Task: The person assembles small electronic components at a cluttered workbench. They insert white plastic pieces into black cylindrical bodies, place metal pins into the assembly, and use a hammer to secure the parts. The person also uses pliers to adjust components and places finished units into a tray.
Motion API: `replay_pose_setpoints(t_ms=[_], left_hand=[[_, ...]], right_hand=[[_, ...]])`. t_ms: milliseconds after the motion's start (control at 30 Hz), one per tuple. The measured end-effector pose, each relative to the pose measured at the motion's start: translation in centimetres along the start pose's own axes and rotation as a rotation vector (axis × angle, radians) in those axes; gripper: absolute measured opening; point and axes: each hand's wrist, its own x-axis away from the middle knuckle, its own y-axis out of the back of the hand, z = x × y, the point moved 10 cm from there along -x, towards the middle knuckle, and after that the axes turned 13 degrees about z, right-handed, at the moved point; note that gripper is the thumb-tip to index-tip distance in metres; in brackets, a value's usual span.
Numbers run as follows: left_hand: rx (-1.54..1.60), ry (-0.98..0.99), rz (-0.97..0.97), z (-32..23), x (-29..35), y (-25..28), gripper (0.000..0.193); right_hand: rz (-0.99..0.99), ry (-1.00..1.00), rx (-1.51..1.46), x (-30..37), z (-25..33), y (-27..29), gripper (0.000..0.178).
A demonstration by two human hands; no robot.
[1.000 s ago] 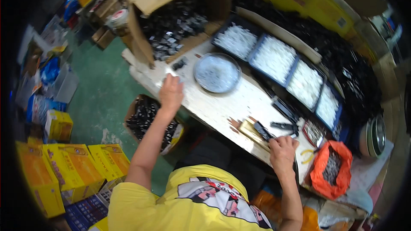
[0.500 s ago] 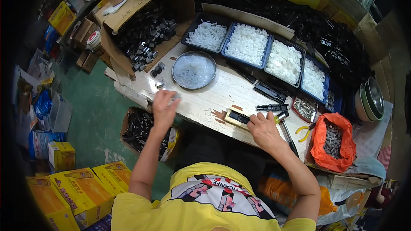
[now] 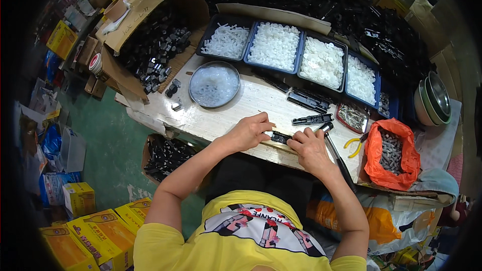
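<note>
1. Left hand [image 3: 247,133]: fingertips pinched, apparently on a small pale piece [image 3: 269,133] at the left end of a slotted black plastic housing [image 3: 282,138]; the fingers mask the exact contact
2. Right hand [image 3: 312,151]: fingers curled over and gripping the right end of that housing, which lies between the two hands near the front edge of the white-painted surface [image 3: 256,101]
3. Risk, judged: the pale piece could slip or seat askew, the cause being its small size and a hold that covers the point of contact
4. Risk, judged: the housing could skid or tip toward the front edge if the hands press unevenly
5. Just beside the right hand lies a black-handled hammer [image 3: 342,163], its handle alongside the right forearm; an outward swing of that arm could knock it
6. Beyond the hands, a second black housing [image 3: 312,119] lies close by; a sleeve or knuckle could shift it
7. Farther right, yellow-handled pliers [image 3: 353,146] lie near an open orange bag [image 3: 375,163] of grey plugs [image 3: 390,151]; a bump to its soft wall could spill them
8. Farther left, a loose metal piece [image 3: 175,106] sits near the front edge; a sweep of the left arm could send it to the green floor [image 3: 113,140]
</note>
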Motion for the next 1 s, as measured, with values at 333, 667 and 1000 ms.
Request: replay_pose_setpoints(t_ms=[333,667,1000], left_hand=[[0.839,0.264,-0.176,5.9,2.0,-1.7,0.004],[0.106,0.220,0.204,2.4,-1.6,0.5,0.011],[-0.389,0.334,-0.312,4.7,-13.7,10.8,0.022]], right_hand=[[-0.012,0.012,-0.053,0.0,-0.3,-0.4,0.024],[-0.105,-0.040,-0.139,1.0,-2.5,2.0,0.018],[-0.309,-0.691,0.153,8.5,-19.5,3.8,0.012]])
